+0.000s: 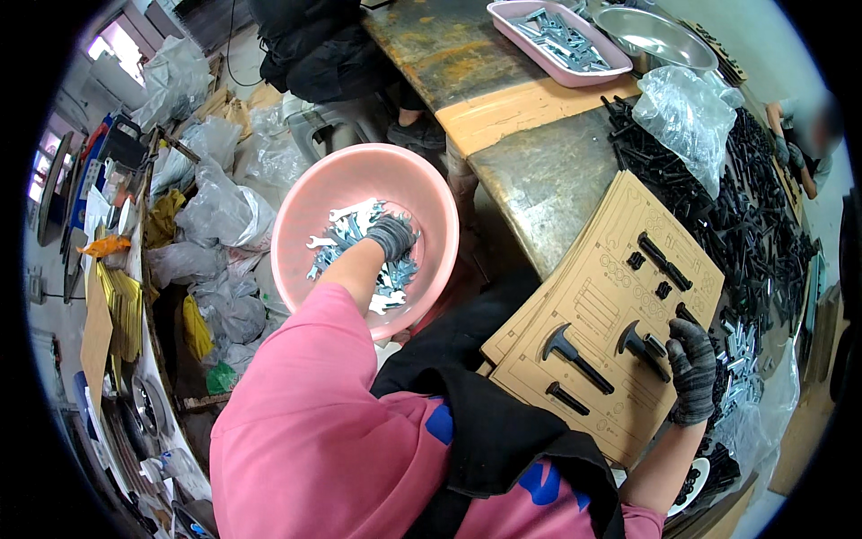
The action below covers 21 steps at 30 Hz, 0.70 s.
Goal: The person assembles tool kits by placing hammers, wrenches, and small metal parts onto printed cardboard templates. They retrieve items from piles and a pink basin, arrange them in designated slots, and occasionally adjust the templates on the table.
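Observation:
My left hand [392,238], in a grey striped glove, reaches down into a pink basin [296,193] and touches the loose open-end wrenches [346,216] there. Its fingertips are buried among them, so their grip is hidden. My right hand [692,373], in a dark grey glove, rests with curled fingers at the right edge of a stack of printed cardboard sheets [575,256]. Whatever it holds is hidden. Beside its thumb are a short cylinder [655,345] and a black hammer-like part [639,346]. A second such part [575,357] and a black bolt-like rod [567,398] lie further left.
Behind the sheets, a worn metal table [539,171] carries a pink tray [561,40] of metal parts, a steel bowl [655,36] and a heap of black parts [763,207]. Plastic bags [224,211] crowd the left. Another person [799,148] is at the far right.

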{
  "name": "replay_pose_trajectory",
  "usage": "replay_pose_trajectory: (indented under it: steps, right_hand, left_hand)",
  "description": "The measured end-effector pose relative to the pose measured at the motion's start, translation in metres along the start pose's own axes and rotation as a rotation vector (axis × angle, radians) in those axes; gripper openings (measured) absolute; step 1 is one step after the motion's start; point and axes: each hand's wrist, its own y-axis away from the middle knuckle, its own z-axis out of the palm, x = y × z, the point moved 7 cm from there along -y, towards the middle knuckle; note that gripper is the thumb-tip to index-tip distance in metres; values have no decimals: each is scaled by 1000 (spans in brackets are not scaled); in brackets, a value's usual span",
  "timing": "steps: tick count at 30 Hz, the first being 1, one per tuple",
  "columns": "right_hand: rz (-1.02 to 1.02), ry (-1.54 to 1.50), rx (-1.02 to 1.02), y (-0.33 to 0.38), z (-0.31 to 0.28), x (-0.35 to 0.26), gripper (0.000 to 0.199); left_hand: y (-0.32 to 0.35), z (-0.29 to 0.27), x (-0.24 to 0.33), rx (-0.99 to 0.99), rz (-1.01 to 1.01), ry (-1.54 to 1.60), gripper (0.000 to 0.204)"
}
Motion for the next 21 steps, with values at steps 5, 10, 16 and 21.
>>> replay_pose_trajectory:
  steps: [5, 10, 16, 21]
  right_hand:
    - [-53, 62, -53, -3, 5, -4, 26]
    - [-4, 12, -17, 2, 4, 0, 27]
    - [-17, -4, -1, 6, 4, 6, 26]
    - [143, -100, -21, 11, 3, 14, 25]
  left_hand:
    - [-12, 23, -2, 178, 84, -36, 43]
    - [-2, 10, 5, 28, 61, -39, 43]
    - [0, 27, 13, 130, 214, -74, 33]
    - [7, 24, 18, 38, 275, -65, 33]
